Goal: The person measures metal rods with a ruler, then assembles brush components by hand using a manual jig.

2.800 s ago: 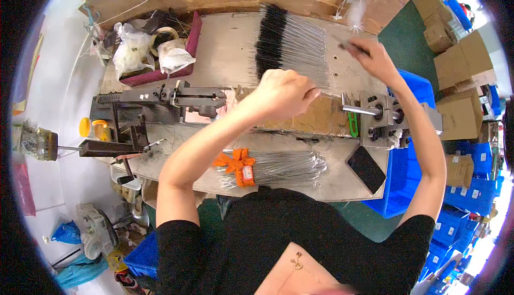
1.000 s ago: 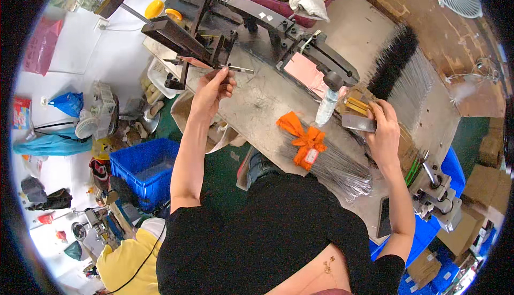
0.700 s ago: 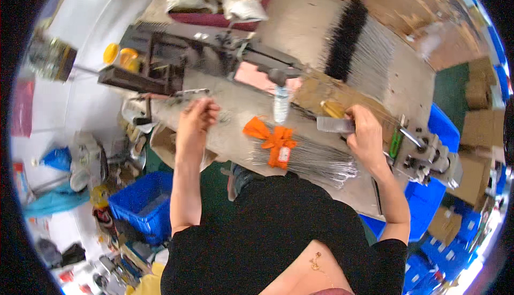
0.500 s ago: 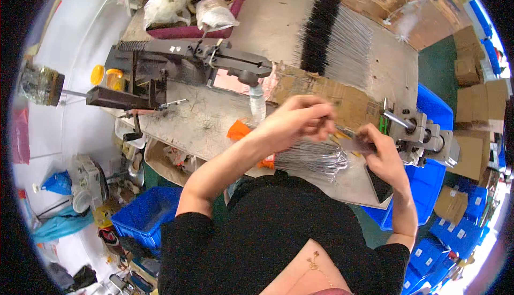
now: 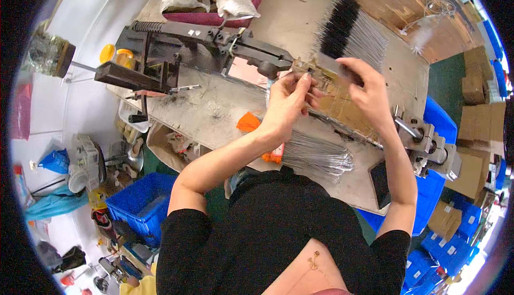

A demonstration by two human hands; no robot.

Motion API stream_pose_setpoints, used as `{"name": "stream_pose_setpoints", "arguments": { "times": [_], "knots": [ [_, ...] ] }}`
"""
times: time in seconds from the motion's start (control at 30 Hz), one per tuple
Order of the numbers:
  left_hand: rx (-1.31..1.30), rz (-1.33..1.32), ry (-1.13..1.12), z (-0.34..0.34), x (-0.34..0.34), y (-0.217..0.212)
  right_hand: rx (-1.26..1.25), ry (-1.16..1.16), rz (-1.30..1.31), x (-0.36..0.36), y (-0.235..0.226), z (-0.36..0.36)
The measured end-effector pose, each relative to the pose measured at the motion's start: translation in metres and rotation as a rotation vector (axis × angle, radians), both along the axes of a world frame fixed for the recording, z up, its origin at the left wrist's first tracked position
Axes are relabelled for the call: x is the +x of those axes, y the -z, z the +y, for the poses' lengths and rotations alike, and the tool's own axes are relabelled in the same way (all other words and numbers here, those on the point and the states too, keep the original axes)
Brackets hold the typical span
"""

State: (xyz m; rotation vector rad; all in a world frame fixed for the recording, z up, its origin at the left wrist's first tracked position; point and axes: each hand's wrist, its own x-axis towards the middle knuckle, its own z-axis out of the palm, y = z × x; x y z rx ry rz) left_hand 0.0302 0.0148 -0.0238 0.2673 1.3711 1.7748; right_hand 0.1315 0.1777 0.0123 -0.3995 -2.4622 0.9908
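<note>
My left hand point(image 5: 289, 102) is closed in a pinch at the tip of a dark metal bench machine point(image 5: 257, 54). What its fingers hold is too small to make out. Farther right, my right hand point(image 5: 369, 89) is raised over a sheet of cardboard point(image 5: 342, 110), its fingers curled round a dark bristly tuft point(image 5: 350, 74) smeared by motion. Beyond it lies a row of twisted-wire brushes point(image 5: 341, 25), black bristles to the left and bare wire stems to the right. Below my hands, a bundle of silvery wires point(image 5: 318, 153) rests near the table's front edge.
Orange wrapping point(image 5: 248, 122) lies by the wire bundle. A metal clamp-like fixture point(image 5: 428, 145) stands at the table's right end, beside a blue bin point(image 5: 439, 121). A maroon tray point(image 5: 259, 6) with white bags is at the back left. A blue crate point(image 5: 142, 207) stands below left.
Both hands have moved away from me; the left now meets the machine's tip, and the right has left the table's front right for the cardboard. The whole view has shifted slightly.
</note>
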Motion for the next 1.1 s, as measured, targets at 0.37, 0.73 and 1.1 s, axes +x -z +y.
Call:
{"name": "stream_pose_setpoints", "arguments": {
  "times": [0.37,0.73,1.1],
  "knots": [
    [-0.087,-0.11,0.131,-0.007,-0.007,-0.015,-0.38,-0.171,-0.255,-0.012,0.0,0.012],
    [0.264,-0.527,0.194,-0.009,-0.024,-0.031,0.327,0.01,0.006,0.016,-0.023,-0.015],
    [0.318,-0.589,0.174,-0.014,-0.026,-0.028,0.055,-0.029,-0.016,0.004,-0.022,-0.02]
  ]
}}
